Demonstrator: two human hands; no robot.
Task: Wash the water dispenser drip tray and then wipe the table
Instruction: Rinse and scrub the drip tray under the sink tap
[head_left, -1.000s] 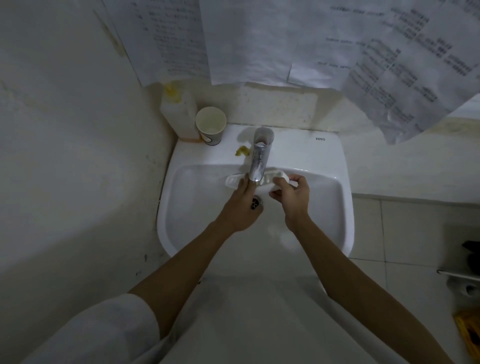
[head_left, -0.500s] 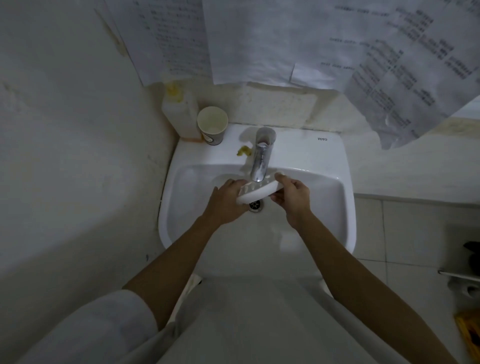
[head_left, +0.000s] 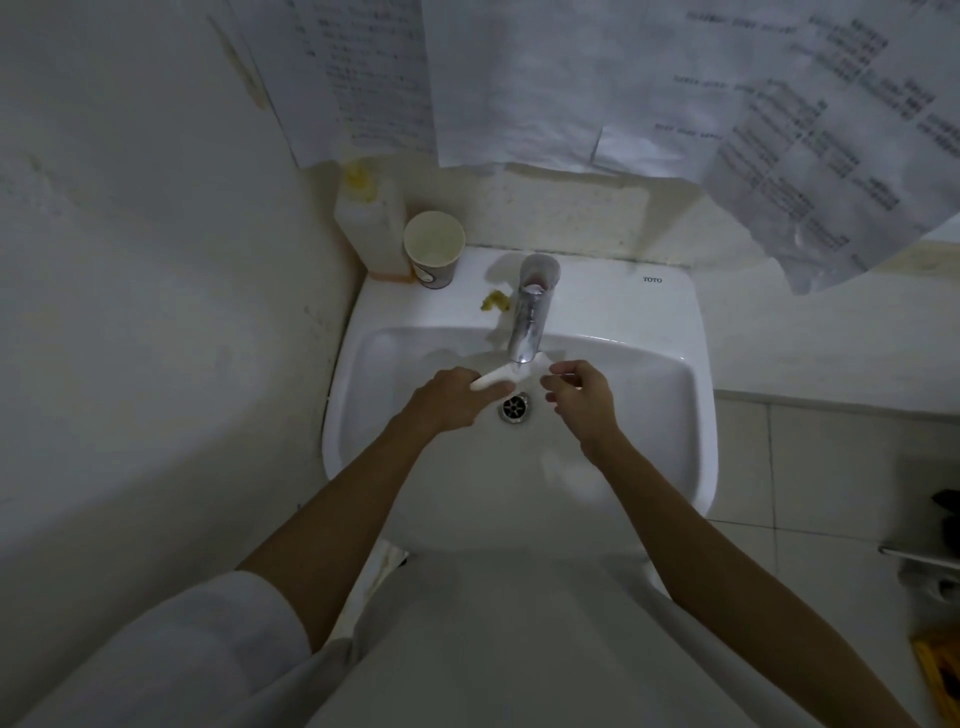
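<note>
Washing is under way: the left hand (head_left: 451, 397) grips the tray (head_left: 501, 375) under the tap (head_left: 529, 322), at 12 o'clock from the drain (head_left: 514, 407). The right hand (head_left: 582, 397), fingers loosely curled, holds nothing I can see. Table wiping remains; no table shows.

Both bare forearms reach forward side by side. The left hand (head_left: 448, 397) grips a white object, while the right hand (head_left: 581, 397) hovers apart, fingers loosely curled.
</note>
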